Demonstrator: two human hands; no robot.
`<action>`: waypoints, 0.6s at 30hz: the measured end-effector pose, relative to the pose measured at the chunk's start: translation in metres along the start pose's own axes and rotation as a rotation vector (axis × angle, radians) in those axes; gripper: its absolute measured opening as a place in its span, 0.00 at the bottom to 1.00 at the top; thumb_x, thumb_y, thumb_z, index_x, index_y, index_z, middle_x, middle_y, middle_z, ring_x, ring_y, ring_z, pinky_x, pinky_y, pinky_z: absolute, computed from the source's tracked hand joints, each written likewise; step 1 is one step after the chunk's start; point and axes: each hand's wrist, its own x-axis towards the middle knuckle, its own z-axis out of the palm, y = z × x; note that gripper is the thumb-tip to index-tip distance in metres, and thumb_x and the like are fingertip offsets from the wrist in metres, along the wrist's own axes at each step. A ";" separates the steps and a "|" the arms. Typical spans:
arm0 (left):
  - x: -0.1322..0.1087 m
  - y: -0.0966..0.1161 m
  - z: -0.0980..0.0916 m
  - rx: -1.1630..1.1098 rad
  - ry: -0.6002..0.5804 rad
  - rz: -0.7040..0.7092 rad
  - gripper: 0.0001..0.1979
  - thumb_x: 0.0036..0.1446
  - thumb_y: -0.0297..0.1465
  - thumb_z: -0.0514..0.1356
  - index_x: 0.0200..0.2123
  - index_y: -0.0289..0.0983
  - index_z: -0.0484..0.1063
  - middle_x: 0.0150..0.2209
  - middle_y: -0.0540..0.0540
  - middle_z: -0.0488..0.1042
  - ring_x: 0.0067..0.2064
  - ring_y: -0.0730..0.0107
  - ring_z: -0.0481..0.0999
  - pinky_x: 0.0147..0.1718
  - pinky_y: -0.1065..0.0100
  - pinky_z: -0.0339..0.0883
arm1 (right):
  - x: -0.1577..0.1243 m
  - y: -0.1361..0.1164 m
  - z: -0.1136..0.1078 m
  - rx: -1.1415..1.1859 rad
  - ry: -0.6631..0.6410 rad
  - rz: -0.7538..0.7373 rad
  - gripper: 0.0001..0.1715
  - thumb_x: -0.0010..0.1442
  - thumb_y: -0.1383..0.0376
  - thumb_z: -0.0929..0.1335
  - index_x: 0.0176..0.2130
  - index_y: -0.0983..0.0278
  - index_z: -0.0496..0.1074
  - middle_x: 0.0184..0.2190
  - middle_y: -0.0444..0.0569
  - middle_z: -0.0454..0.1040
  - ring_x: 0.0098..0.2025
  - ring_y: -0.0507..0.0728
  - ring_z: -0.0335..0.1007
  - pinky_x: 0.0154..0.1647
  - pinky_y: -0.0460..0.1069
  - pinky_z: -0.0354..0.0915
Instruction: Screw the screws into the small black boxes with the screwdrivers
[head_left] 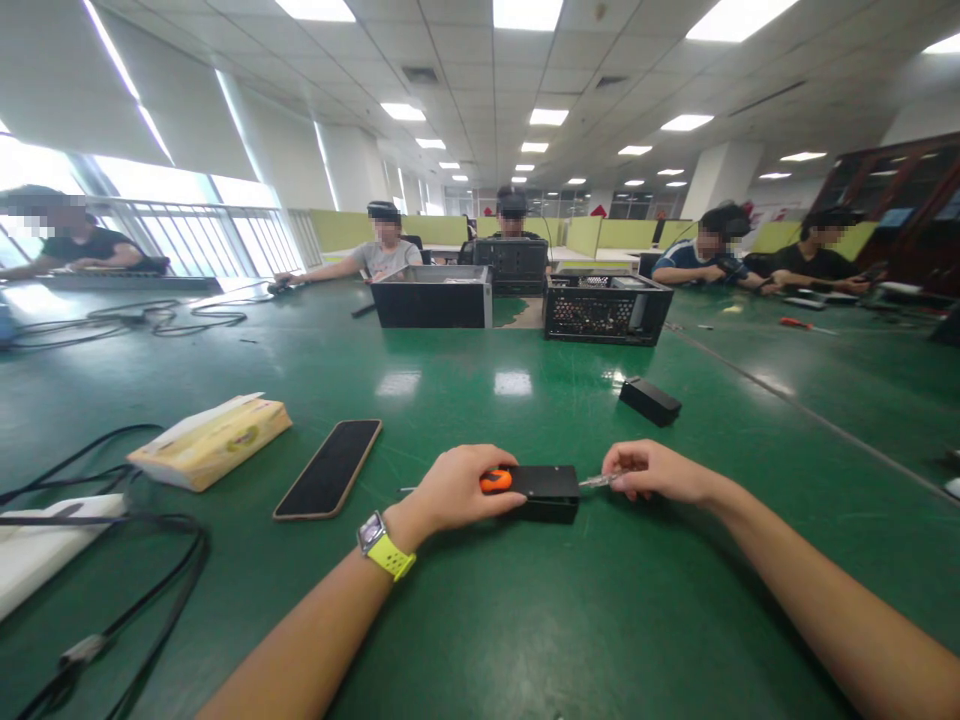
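Observation:
My left hand [466,490] is closed around the left part of a small black rectangular box [553,482] on the table. An orange handle [495,481], seemingly a screwdriver's, is tucked in the same hand, and a thin shaft [407,490] sticks out on its left side. At the box's right end, my right hand [637,470] pinches a small, pale, shiny piece [598,481] between thumb and fingers. That piece points at the box's end face; its exact kind is too small to make out. Whether it enters the box cannot be told.
A second black box [649,400] lies beyond my right hand. Left are a phone [330,468], a tissue pack [214,440], a white power strip [56,545] and cables. Open computer cases [435,300] stand farther back. Several people sit around the green table [487,640].

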 end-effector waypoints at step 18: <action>0.000 0.001 -0.002 -0.032 0.043 0.038 0.17 0.53 0.41 0.63 0.43 0.37 0.73 0.40 0.45 0.77 0.40 0.63 0.76 0.40 0.65 0.68 | 0.012 0.033 -0.016 -0.584 0.590 0.040 0.12 0.53 0.57 0.69 0.32 0.62 0.77 0.30 0.50 0.75 0.32 0.58 0.69 0.34 0.51 0.62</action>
